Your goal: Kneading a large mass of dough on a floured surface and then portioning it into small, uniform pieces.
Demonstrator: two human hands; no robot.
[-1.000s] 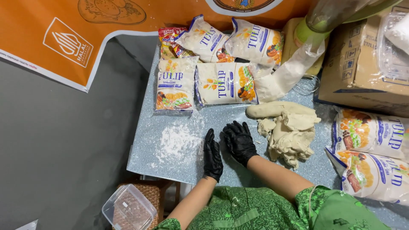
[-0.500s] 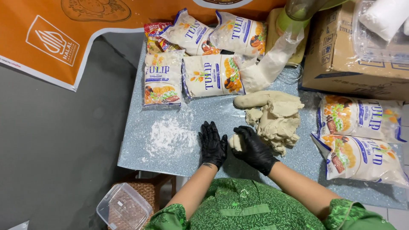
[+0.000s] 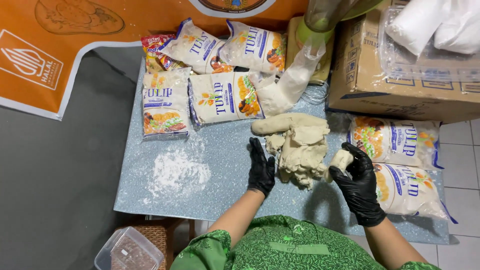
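The right black-gloved hand pinched a soft, sticky-looking beige dough piece; the left gloved hand lay flat and empty beside the pale torn dough mound, best gripped at its edge

I am at a small food-making spot, more home or stall kitchen than factory. My speckled blue table carries sealed flour bags, a dusting of loose flour and a heap of raw dough. A cardboard carton stands beside them, an orange printed banner hangs behind, and the floor is tiled.
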